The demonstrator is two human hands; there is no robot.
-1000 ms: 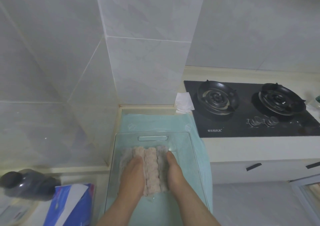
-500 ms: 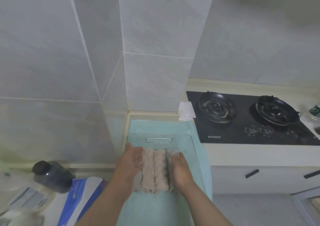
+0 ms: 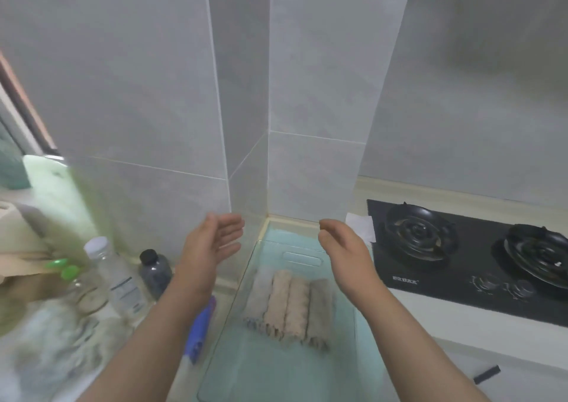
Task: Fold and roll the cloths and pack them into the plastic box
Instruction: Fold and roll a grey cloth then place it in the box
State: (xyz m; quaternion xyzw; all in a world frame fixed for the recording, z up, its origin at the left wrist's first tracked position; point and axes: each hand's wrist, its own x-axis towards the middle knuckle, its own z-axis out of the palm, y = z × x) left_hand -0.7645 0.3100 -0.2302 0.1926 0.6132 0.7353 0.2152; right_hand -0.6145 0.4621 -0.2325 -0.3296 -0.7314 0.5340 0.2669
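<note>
Item one, plastic box [image 3: 231, 317]: clear, rectangular, with a slot handle at its far end, standing on a pale teal mat [image 3: 278, 233] in the counter corner beside the tiled wall column [image 3: 310, 94]. Item two, cloths [image 3: 289, 306]: I count four rolls lying on the box floor in its far half, side by side and touching. Their long axes run away from me. The two outer rolls are greyish and the two middle ones beige, with frayed ends toward me. Item three, left hand [image 3: 212, 244]: raised above the box's left wall, palm turned to the right, fingers straight and slightly spread, touching nothing. Item four, right hand [image 3: 341, 251]: raised above the box's right side with its back toward me, fingers loosely bent inward. I see nothing in its grasp. Both hands are well apart from the rolls. Item five, to the right: a black two-burner gas hob [image 3: 461, 266] with a scrap of white paper [image 3: 360, 227] just beside its far left corner. Item six, to the left: a clear bottle [image 3: 118, 274] with a white cap, a dark bottle [image 3: 155, 271] with a black cap, and a blue packet [image 3: 199, 331] beside the box's left wall. The rest on that side is too blurred to list.
</note>
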